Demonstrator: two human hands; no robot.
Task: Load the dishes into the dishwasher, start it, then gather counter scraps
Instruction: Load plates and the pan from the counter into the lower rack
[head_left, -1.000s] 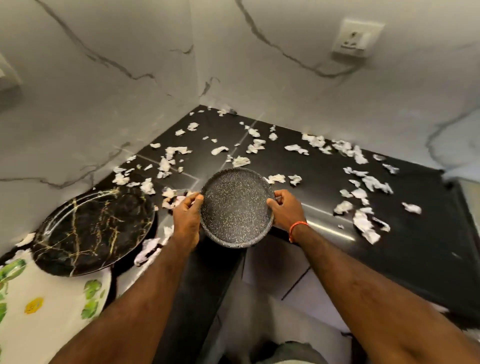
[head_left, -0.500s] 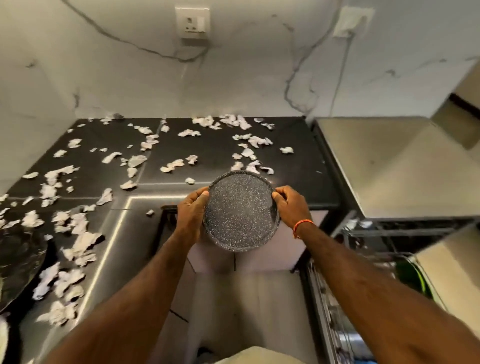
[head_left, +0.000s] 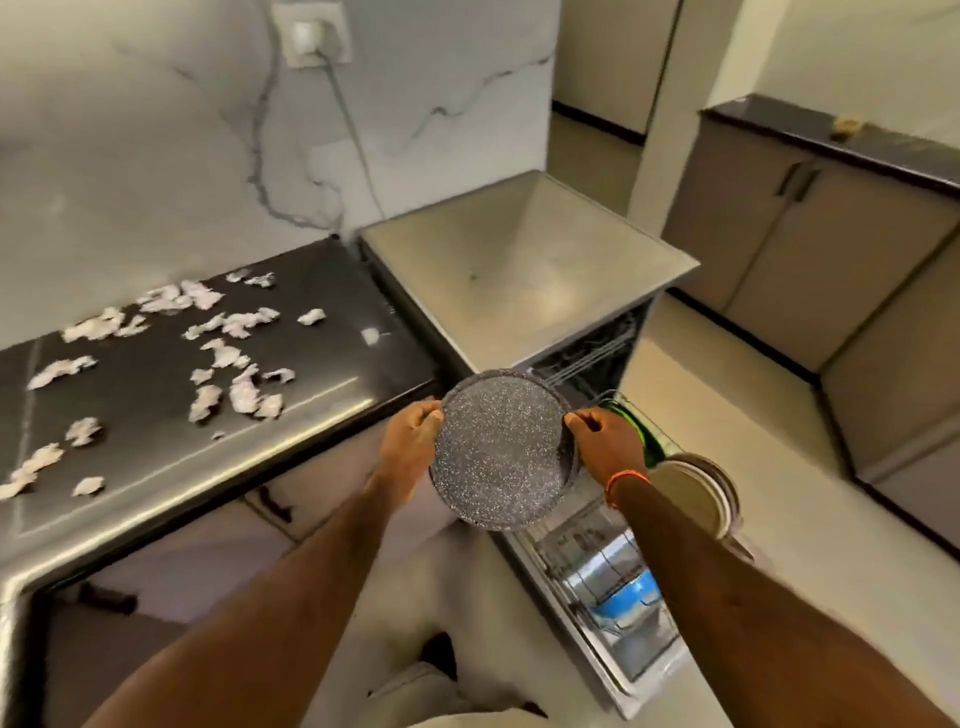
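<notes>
- Plate: round, grey and speckled, held in the air by both hands, its face turned up toward the camera and slightly tilted; it hangs in front of the counter's edge and over the near corner of the open dishwasher, touching neither
- Left hand: fingers curled round the plate's left rim, thumb on the upper face; gripping the plate
- Right hand: fingers curled round the right rim, thumb tip on the edge; also gripping the plate; an orange band circles the wrist
- Dishwasher: its flat grey top stands just beside the counter's right end; the door is dropped open below the right forearm; the lower rack is pulled out, with a blue dish lying in it, a green dish standing near the back just beyond the right hand, and pale plates standing on edge at the right side
- Counter: black and glossy, to the left of the plate; white torn scraps lie scattered over it, well apart from the hands
- Wall: white marble with grey veins; a socket near the top has a cable running down behind the dishwasher
- Cabinets: grey, along the far right, under a dark top
</notes>
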